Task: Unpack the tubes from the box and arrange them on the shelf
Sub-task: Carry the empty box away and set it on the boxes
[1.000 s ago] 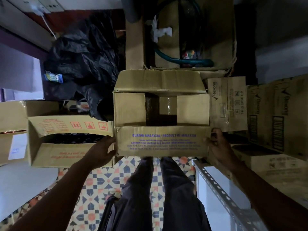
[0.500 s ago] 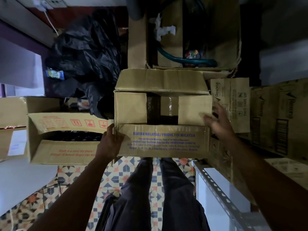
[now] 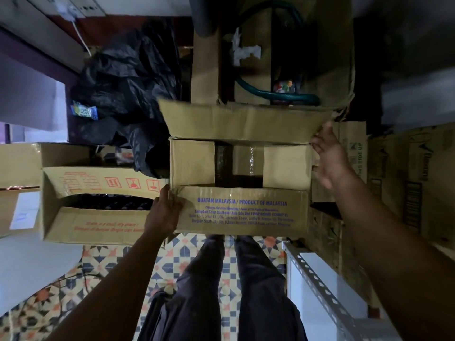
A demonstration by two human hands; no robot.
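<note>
So the box [image 3: 242,210] is right in front of me, above my knees, flaps partly open. My left hand [image 3: 164,210] is clamped on its near left corner. My right hand [image 3: 328,158] is up at the far right corner, fingers spread, just touching the back flap [image 3: 243,123]. Too dark inside to spot any tubes

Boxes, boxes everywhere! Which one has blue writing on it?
The middle box, gripped at its corner by the left hand, has blue writing on its near flap. The box beside it has red print; the boxes on the right have dark print.
</note>
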